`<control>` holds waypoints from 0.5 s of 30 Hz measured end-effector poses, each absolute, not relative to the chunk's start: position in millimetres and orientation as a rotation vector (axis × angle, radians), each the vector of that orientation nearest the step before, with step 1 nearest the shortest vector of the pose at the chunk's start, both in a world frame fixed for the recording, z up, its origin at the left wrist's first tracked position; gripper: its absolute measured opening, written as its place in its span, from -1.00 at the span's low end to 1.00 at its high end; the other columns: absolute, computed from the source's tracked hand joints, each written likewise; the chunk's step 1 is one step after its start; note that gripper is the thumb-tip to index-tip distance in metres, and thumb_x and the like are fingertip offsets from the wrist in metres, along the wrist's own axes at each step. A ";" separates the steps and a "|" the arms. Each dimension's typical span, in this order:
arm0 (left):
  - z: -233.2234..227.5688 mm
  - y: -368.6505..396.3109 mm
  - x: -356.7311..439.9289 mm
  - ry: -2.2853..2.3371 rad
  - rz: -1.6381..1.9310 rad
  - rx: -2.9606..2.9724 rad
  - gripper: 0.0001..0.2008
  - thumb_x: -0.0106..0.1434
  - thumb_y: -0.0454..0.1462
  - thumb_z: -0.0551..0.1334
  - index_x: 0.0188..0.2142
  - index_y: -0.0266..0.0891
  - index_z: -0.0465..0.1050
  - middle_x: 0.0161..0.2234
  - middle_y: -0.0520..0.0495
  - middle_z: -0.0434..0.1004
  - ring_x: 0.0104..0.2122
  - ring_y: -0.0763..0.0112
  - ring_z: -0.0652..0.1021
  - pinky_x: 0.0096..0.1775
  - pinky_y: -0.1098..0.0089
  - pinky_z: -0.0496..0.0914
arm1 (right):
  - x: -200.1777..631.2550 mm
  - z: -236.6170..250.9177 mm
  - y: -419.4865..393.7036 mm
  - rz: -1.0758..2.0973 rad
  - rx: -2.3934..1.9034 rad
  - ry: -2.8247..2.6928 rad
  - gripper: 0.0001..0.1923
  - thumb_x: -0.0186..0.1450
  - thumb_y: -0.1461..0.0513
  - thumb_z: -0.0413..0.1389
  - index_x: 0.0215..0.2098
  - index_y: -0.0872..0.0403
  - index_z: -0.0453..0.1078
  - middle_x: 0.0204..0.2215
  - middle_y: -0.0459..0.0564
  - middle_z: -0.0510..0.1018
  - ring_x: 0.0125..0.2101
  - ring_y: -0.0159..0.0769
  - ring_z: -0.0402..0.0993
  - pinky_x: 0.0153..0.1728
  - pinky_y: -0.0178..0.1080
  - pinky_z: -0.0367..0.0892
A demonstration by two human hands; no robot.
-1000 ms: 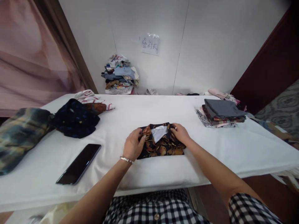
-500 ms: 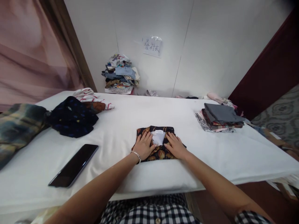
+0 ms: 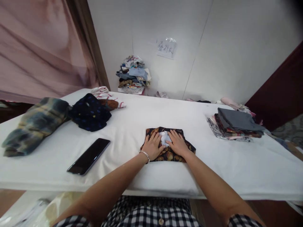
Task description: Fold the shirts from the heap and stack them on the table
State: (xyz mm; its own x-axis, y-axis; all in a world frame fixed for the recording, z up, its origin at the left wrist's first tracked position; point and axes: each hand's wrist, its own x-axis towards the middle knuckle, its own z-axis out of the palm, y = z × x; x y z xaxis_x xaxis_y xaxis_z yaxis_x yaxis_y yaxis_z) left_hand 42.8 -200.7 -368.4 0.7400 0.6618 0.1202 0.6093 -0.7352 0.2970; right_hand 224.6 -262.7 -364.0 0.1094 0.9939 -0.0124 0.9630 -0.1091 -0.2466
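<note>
A dark shirt with an orange-brown floral print [image 3: 169, 156] lies folded into a compact rectangle near the table's front edge. Its pale inner collar area [image 3: 165, 138] shows between my hands. My left hand [image 3: 152, 146] rests flat on the left part of the shirt, fingers stretched out, with a bracelet at the wrist. On the right part lies my right hand [image 3: 177, 143], also flat, its fingertips partly over the pale patch. Neither hand grips the cloth.
A phone [image 3: 89, 156] lies left of the shirt. Behind it are a crumpled navy garment [image 3: 91, 113] and a plaid one [image 3: 40, 124]. A folded stack [image 3: 236, 123] sits at the right. Piled clothes [image 3: 133, 74] stand beyond the white table [image 3: 165, 110], under a paper sign [image 3: 166, 48].
My right hand has slid inward and now covers part of the pale patch and its label. My left hand stays on the shirt. The camera's view has shifted to the left.
</note>
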 end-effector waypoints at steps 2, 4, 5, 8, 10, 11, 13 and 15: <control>-371.8 -201.2 42.3 1.010 0.325 2.694 -0.38 0.37 0.04 -0.01 0.32 -0.18 0.14 0.36 -0.22 0.11 0.37 0.05 0.07 0.30 -0.15 -0.06 | 225.8 -365.9 -263.5 0.255 -2.197 -1.965 -0.34 0.44 -0.04 -0.22 0.41 0.08 -0.02 0.41 0.09 -0.06 0.40 -0.11 -0.22 0.32 0.07 -0.19; -372.0 -200.7 41.5 1.010 0.333 2.672 -0.38 0.37 0.04 -0.01 0.32 -0.16 0.13 0.37 -0.21 0.09 0.37 0.05 0.05 0.30 -0.16 -0.08 | 226.4 -365.9 -264.2 0.256 -2.197 -1.961 -0.33 0.44 -0.04 -0.22 0.41 0.09 -0.02 0.41 0.09 -0.06 0.40 -0.11 -0.23 0.33 0.07 -0.19; -370.1 -199.9 41.1 1.001 0.333 2.651 -0.38 0.36 0.05 0.00 0.32 -0.15 0.13 0.37 -0.20 0.08 0.38 0.06 0.04 0.30 -0.16 -0.09 | 226.5 -365.6 -264.3 0.256 -2.198 -1.958 -0.33 0.44 -0.04 -0.22 0.41 0.10 -0.02 0.41 0.09 -0.06 0.40 -0.12 -0.23 0.33 0.07 -0.19; -355.4 -194.2 42.0 0.989 0.323 2.512 -0.41 0.37 0.04 -0.03 0.31 -0.11 0.14 0.35 -0.17 0.15 0.36 0.09 0.10 0.29 -0.15 -0.05 | 226.2 -364.4 -264.5 0.270 -2.198 -1.944 -0.32 0.44 -0.05 -0.22 0.41 0.11 -0.02 0.41 0.10 -0.06 0.40 -0.14 -0.24 0.33 0.07 -0.19; -342.6 -188.1 45.7 1.015 0.391 2.458 -0.44 0.39 0.02 -0.07 0.29 -0.12 0.18 0.32 -0.18 0.22 0.34 0.10 0.15 0.29 -0.12 -0.03 | 225.8 -363.1 -264.8 0.280 -2.202 -1.936 -0.32 0.44 -0.05 -0.21 0.41 0.10 -0.03 0.41 0.09 -0.06 0.40 -0.15 -0.25 0.33 0.06 -0.19; -337.4 -184.6 48.5 1.023 0.449 2.477 -0.44 0.39 0.02 -0.08 0.28 -0.14 0.20 0.32 -0.19 0.22 0.34 0.10 0.15 0.30 -0.10 -0.06 | 225.4 -362.3 -265.1 0.283 -2.207 -1.932 -0.33 0.44 -0.05 -0.21 0.41 0.10 -0.03 0.41 0.09 -0.06 0.40 -0.16 -0.25 0.33 0.06 -0.19; -332.7 -177.7 55.2 0.997 0.536 2.591 -0.43 0.38 0.02 -0.04 0.27 -0.19 0.21 0.34 -0.22 0.17 0.36 0.07 0.08 0.32 -0.10 -0.17 | 224.7 -361.0 -265.9 0.288 -2.219 -1.926 -0.33 0.45 -0.04 -0.21 0.41 0.09 -0.03 0.41 0.08 -0.07 0.40 -0.16 -0.26 0.33 0.06 -0.20; -336.4 -171.8 61.5 0.963 0.442 2.664 -0.39 0.35 0.03 0.00 0.28 -0.20 0.20 0.37 -0.22 0.11 0.38 0.04 0.02 0.32 -0.12 -0.22 | 224.0 -360.9 -266.5 0.293 -2.226 -1.923 -0.34 0.45 -0.03 -0.21 0.41 0.09 -0.03 0.41 0.08 -0.07 0.40 -0.17 -0.26 0.33 0.05 -0.21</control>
